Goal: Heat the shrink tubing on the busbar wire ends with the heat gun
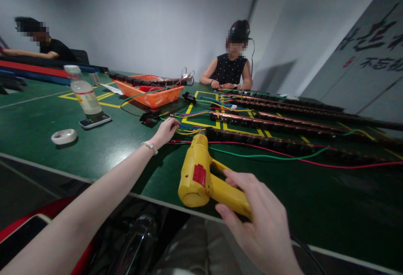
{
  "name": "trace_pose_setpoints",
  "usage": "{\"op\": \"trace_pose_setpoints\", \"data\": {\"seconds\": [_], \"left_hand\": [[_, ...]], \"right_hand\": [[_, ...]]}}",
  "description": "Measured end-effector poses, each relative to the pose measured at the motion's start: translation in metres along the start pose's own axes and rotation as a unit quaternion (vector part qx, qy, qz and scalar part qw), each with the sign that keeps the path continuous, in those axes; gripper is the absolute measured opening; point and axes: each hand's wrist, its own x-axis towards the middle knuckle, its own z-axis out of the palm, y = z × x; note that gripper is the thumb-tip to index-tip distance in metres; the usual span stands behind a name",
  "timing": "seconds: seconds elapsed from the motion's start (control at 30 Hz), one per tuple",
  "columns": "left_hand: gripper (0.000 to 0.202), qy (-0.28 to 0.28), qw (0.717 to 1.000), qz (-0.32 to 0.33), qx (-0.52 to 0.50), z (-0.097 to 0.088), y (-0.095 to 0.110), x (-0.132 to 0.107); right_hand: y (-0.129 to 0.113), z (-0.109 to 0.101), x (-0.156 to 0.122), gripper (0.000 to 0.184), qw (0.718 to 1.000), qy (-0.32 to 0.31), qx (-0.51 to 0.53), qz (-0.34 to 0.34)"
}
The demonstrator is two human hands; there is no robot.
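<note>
In my right hand [255, 212] is a yellow heat gun [197, 170], gripped by its handle, with a red label on its body. Its nozzle points away from me, close to a bundle of thin wires [192, 131]. My left hand [167, 131] pinches the blue and yellow wires at their free ends. These wires run into the end of a long black bar with copper-coloured strands [248, 136]. A red wire [252, 145] and a green wire [267, 156] lie loose along the near side of the bar.
Further bars [283, 119] lie parallel behind. An orange basket [157, 96] holds another bar. Left are a bottle [86, 94], a phone [95, 120] and a white ring-shaped object [64, 136]. One person [231, 67] sits opposite, another [59, 49] at far left. Yellow tape [201, 124] marks the green table [126, 153].
</note>
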Motion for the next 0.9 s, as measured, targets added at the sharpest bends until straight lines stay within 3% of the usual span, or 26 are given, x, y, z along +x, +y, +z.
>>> {"op": "trace_pose_setpoints", "data": {"seconds": [0.13,0.23,0.3,0.47,0.63,0.73,0.9], "left_hand": [[0.013,-0.009,0.999,-0.043,-0.008,0.002,-0.003,0.0],[0.017,-0.014,0.996,-0.076,-0.033,0.004,-0.008,0.001],[0.023,-0.025,0.993,-0.094,-0.066,0.003,-0.012,0.001],[0.041,-0.04,0.971,-0.163,-0.171,-0.001,-0.013,0.003],[0.045,0.051,0.942,-0.246,-0.222,0.008,0.0,0.006],[0.04,0.094,0.93,-0.26,-0.244,0.013,0.007,0.007],[0.033,0.095,0.925,-0.254,-0.265,0.01,0.016,0.006]], "right_hand": [[0.013,0.031,0.01,0.053,0.994,-0.095,0.003,0.053],[0.014,0.037,0.01,0.067,0.988,-0.136,0.003,0.073],[0.011,0.037,0.01,0.064,0.986,-0.142,-0.003,0.081],[0.003,0.044,0.009,0.048,0.987,-0.122,-0.075,0.07],[-0.01,0.057,0.008,0.048,0.986,-0.076,-0.141,0.049],[-0.018,0.064,0.012,0.049,0.987,-0.064,-0.143,0.042],[-0.033,0.076,0.03,0.048,0.99,-0.07,-0.118,0.033]]}}
